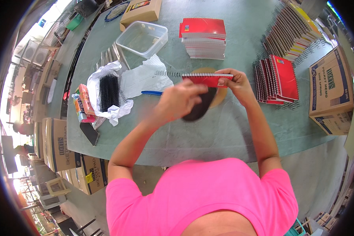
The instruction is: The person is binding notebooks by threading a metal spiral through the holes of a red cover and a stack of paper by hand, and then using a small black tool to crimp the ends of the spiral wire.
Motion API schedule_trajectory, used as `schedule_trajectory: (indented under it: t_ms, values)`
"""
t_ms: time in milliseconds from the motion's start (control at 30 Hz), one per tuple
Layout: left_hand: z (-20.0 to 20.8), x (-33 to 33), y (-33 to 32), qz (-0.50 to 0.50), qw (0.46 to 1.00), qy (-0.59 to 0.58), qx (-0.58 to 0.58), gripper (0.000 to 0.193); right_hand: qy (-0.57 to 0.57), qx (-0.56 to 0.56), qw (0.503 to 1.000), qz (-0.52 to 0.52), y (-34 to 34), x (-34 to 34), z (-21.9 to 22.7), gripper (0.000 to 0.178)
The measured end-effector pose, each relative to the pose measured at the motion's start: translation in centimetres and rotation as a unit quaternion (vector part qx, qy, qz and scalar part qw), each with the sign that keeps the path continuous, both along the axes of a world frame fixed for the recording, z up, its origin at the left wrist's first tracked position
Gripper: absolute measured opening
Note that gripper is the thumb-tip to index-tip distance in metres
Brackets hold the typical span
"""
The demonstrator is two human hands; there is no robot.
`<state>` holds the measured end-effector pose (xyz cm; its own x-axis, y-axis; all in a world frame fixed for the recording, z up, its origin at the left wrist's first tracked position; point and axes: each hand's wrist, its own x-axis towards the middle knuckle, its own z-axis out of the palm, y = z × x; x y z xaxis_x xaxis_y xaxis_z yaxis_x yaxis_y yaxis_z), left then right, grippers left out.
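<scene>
A red spiral notebook (200, 80) is held up in front of me, its binding edge on top. A loose length of wire coil (168, 73) sticks out past its left end. My right hand (236, 84) is closed on the notebook's right end, thumb on the cover. Smeared by motion, my left hand (180, 98) is at the notebook's lower left, and its grip cannot be made out. Below the notebook are a dark rounded piece (198, 112) and a tan rounded piece (219, 98), both partly hidden. A blue pen-like stick (151, 93) lies beside my left hand.
Black coils (109, 92) lie in white paper (93, 84) at left, near a clear plastic tub (139, 39). An unbound red-covered stack (203, 39) stands ahead. Bound red notebooks (283, 76), coil-bound yellow-edged notebooks (291, 33) and a carton (330, 88) are at right.
</scene>
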<state>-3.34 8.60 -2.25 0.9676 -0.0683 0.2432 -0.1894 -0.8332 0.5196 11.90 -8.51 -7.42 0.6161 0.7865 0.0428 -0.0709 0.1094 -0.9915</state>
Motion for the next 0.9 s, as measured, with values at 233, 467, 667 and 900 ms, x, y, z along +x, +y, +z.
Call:
schedule_trajectory:
  t_ms: [233, 467, 667, 900]
  values:
    - [0.8, 0.9, -1.2, 0.141, 0.979, -0.142, -0.028, 0.030, -0.003, -0.017, 1.000, -0.008, -0.1, 0.0, -1.8, 0.021]
    - [1.4, 1.8, -0.8, 0.078, 0.994, -0.067, -0.046, 0.032, -0.032, -0.020, 0.999, 0.020, 0.0, -0.3, -1.4, 0.024]
    - [2.6, 2.7, -1.5, 0.090, 0.976, -0.125, -0.154, 0.028, -0.012, -0.009, 1.000, 0.009, -0.1, -0.4, -1.6, 0.026]
    - [-1.7, -2.1, -4.7, -0.135, 0.983, 0.064, 0.103, 0.030, -0.020, -0.032, 0.999, 0.006, 0.5, -1.0, -1.3, 0.027]
